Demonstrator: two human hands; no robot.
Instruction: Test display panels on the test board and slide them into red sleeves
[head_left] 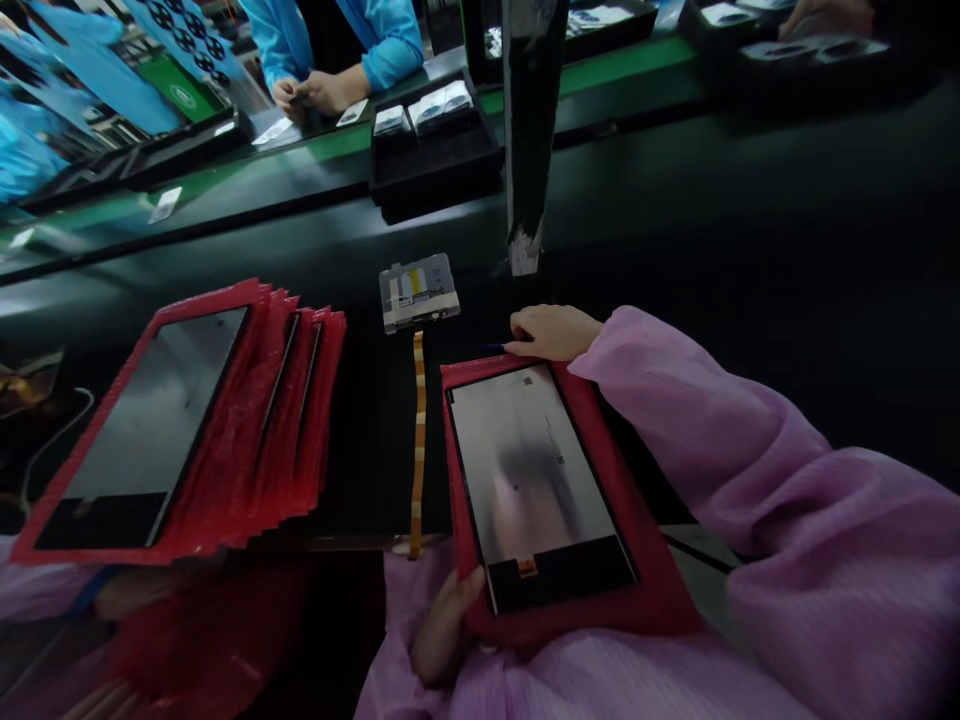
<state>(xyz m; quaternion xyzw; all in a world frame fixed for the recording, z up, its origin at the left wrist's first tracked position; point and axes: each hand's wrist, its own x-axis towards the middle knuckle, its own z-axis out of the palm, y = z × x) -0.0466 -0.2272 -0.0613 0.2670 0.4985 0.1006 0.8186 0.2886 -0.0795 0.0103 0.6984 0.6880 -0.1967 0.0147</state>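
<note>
A display panel (pixel 536 470) with a reflective back and a black lower strip lies on a red bubble-wrap sheet (pixel 652 575) in front of me, partly over the table edge. My left hand (pixel 448 620) grips the lower left edge of the panel and sheet, thumb on top, other fingers hidden. Beyond the panel's far edge, my right hand (pixel 553 332) rests with curled fingers. A thin dark blue pen-like stick (pixel 492 348) pokes out from under its fingertips. An orange flex cable strip (pixel 418 440) runs left of the panel, towards a flat device with a clear frame (pixel 418 292).
Left stands a fanned stack of red bubble-wrap sheets (pixel 251 430) with panels between; another panel (pixel 150 420) lies on top. Below it is a neighbour's arm (pixel 135 590). A dark post (pixel 531 130) rises ahead. Beyond are a black tray (pixel 435 150) and a co-worker's hands (pixel 322 92).
</note>
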